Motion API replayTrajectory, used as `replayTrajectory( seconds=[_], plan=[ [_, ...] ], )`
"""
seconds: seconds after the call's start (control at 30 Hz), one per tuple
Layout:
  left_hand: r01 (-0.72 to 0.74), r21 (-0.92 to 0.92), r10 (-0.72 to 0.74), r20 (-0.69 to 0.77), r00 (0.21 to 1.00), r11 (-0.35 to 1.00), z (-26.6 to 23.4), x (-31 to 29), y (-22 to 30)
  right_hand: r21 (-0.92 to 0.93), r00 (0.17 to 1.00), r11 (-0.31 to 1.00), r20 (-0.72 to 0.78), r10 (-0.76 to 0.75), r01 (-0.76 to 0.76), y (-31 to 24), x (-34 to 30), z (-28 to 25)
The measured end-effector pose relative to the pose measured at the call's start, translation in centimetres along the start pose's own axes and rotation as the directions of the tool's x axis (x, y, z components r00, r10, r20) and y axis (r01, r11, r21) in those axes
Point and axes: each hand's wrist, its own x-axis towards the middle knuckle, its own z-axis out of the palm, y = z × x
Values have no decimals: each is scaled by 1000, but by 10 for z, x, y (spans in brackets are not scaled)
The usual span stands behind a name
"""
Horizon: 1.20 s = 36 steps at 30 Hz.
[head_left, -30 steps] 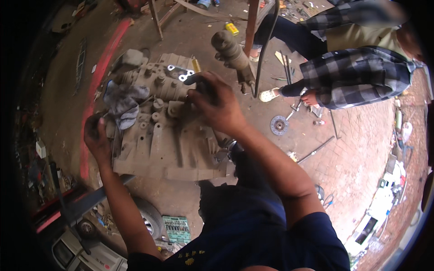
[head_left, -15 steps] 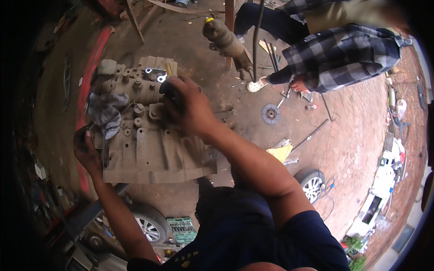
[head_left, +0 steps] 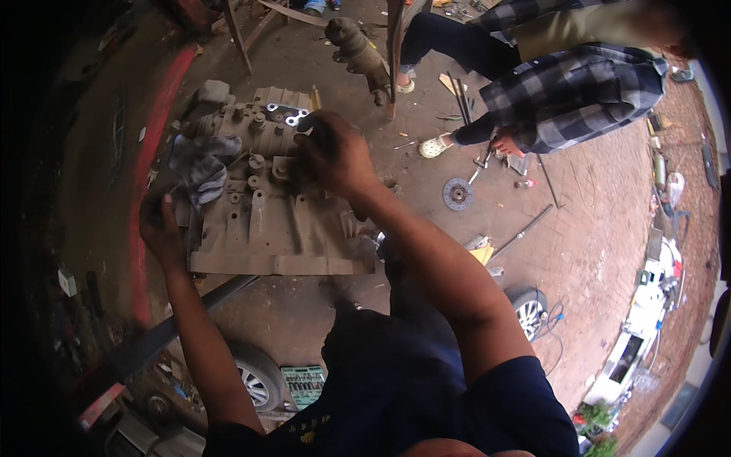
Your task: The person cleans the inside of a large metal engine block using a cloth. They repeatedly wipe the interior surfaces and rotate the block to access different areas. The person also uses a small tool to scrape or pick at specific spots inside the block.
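A large grey metal gearbox casing (head_left: 263, 221) lies in front of me, ribbed and dirty. My right hand (head_left: 331, 152) rests on its upper part, fingers curled over a fitting near some bright metal rings (head_left: 289, 116); what it holds is hidden. My left hand (head_left: 158, 228) grips the casing's left edge, just below a crumpled grey rag (head_left: 199, 167) lying on the casing.
A person in a checked shirt (head_left: 567, 95) crouches at the upper right on the brick floor. A round clutch disc (head_left: 458, 193), metal rods (head_left: 521, 232) and a long shaft part (head_left: 362, 49) lie around. A green socket set (head_left: 303, 385) and wheels (head_left: 255, 381) sit below.
The view has shifted, so the casing sits lower in the picture. My right hand has stayed on the casing's upper part, and my left hand has stayed at its left edge.
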Motion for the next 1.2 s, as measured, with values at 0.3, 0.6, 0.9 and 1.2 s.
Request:
replayTrajectory(
  seconds=[0.3,0.6,0.9,1.2],
  plan=[
    [4,-68,-8,-57,998,998,5,-2,6,337,965,904,111,239,-263,-4,2,-4],
    [31,-173,-39,-42,998,984,6,-3,12,180,977,962,86,194,-207,-1,5,-1],
    [26,-140,-33,-49,998,990,6,-7,16,399,977,896,163,139,-194,-15,0,-28],
    [37,-161,-48,-61,997,986,6,-8,15,219,954,975,288,-85,20,-52,-28,-49]
  ],
)
